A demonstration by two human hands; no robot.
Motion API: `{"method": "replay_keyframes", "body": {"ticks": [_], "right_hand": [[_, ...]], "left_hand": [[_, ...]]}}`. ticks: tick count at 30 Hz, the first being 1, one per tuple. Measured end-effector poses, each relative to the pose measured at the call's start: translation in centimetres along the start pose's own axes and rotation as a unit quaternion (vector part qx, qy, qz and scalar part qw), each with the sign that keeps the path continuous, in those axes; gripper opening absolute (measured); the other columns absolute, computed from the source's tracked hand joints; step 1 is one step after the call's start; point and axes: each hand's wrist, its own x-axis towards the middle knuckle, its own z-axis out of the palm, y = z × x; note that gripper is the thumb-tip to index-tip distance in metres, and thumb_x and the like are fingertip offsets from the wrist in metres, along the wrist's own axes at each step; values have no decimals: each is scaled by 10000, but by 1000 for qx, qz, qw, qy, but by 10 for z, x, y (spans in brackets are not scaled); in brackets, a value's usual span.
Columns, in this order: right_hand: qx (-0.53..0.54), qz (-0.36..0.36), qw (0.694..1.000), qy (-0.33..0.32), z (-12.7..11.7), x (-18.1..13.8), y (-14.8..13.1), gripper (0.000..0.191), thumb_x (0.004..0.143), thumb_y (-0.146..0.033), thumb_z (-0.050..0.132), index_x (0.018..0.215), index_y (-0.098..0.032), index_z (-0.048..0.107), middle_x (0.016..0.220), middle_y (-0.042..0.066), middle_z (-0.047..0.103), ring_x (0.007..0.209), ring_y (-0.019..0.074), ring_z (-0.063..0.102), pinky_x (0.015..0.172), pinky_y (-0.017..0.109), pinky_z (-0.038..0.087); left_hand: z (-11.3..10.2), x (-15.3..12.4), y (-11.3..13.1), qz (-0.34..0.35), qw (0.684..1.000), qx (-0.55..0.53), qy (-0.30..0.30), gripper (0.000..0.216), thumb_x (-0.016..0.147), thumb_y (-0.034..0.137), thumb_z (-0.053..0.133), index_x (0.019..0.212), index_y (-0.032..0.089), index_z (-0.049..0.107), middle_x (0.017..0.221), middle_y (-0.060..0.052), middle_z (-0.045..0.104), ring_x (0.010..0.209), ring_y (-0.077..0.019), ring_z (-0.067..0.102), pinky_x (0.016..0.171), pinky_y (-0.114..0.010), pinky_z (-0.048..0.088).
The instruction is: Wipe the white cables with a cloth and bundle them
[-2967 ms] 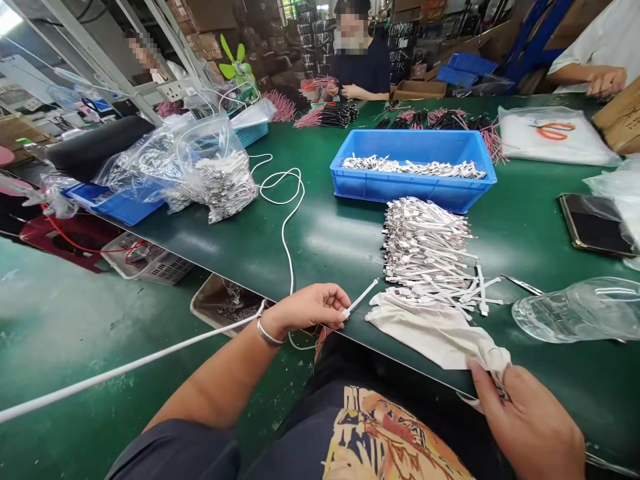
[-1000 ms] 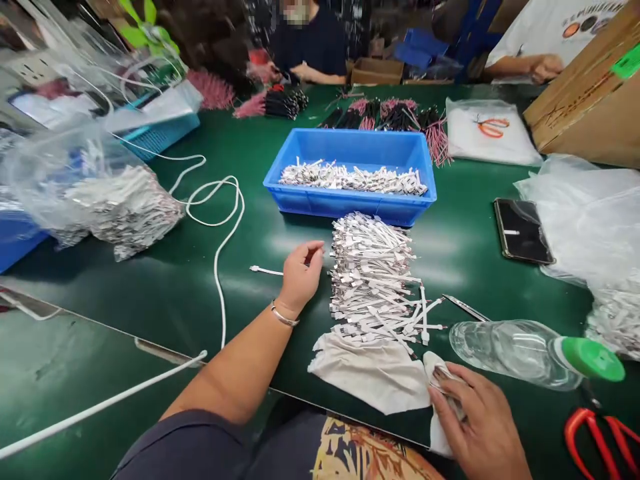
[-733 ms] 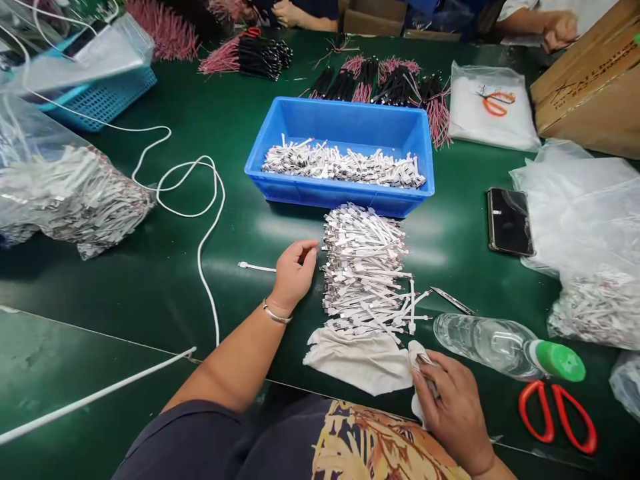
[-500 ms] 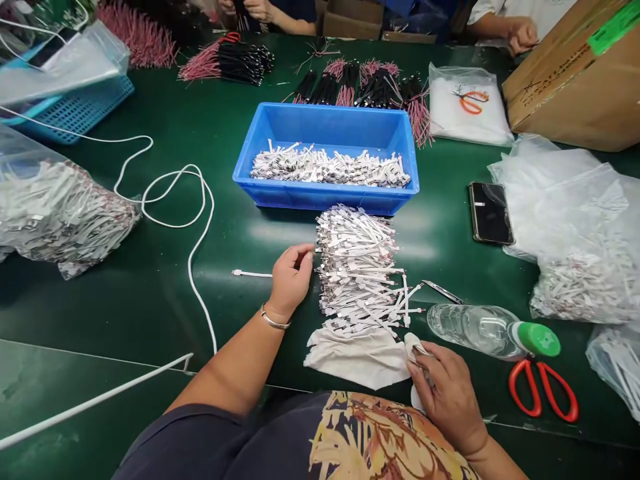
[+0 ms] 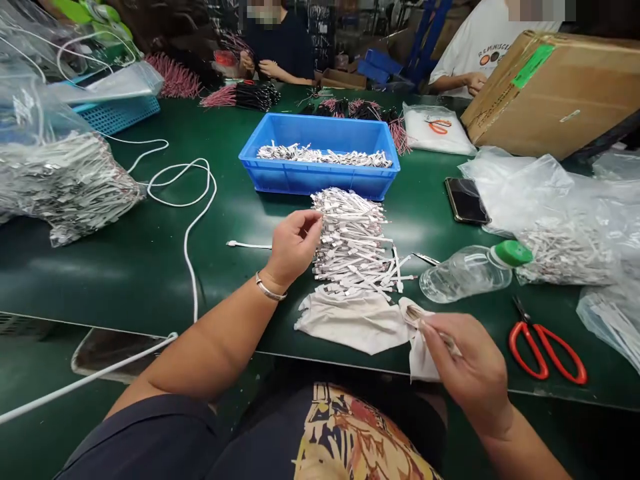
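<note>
A pile of short white cables [image 5: 350, 243] with metal ends lies in the middle of the green table. My left hand [image 5: 296, 245] is closed in a pinch at the pile's upper left edge; whatever is between its fingertips is too small to make out. My right hand [image 5: 467, 357] pinches a bunched white cloth [image 5: 424, 357] near the table's front edge. Another piece of white cloth [image 5: 353, 323] lies flat just below the pile. One single white cable [image 5: 249, 245] rests left of my left hand. Behind the pile stands a blue bin [image 5: 320, 179] holding more white cables.
Right of the pile are tweezers [image 5: 425, 259], a lying plastic bottle [image 5: 465, 275], red-handled scissors [image 5: 547, 350] and a phone [image 5: 467, 200]. Bags of cables [image 5: 65, 187] lie at both sides. A long white cord [image 5: 187, 250] loops at left. A cardboard box [image 5: 550, 100] and two people are at the back.
The view has tilted up, showing more of the background. My right hand has lifted and turned with the cloth, and my left hand has shifted up along the pile's edge. The bottle lies at another angle.
</note>
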Motion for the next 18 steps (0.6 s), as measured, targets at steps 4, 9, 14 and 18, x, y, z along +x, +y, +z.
{"method": "replay_keyframes", "body": {"ticks": [4,9,14,18], "right_hand": [[-18,24,999,-24,8,15,-17,86,876,-253,556,900,-197,617,857,54,650,809,199,579,773,338,442],[-56,64,994,-71,33,30,-18,157,901,-289,502,881,-183,616,847,69,634,822,216,559,777,352,426],[-91,79,988,-95,54,41,-8,120,857,-282,570,865,-168,606,841,84,600,845,243,521,777,368,391],[-97,80,985,-116,57,44,-6,126,860,-258,574,757,-186,572,779,49,578,782,211,502,737,330,375]], "left_hand": [[3,-5,14,81,981,20,-172,106,837,214,555,833,177,654,770,-17,624,714,-129,567,671,-242,450],[1,-11,24,147,939,52,-306,98,812,188,584,775,207,672,739,-10,612,726,-144,568,687,-252,439],[-2,-14,23,149,921,105,-344,121,776,169,609,883,199,659,827,-36,636,805,-192,578,742,-304,446],[-4,-18,22,141,917,127,-350,186,769,184,628,955,194,635,912,-47,639,895,-213,572,793,-325,450]]}}
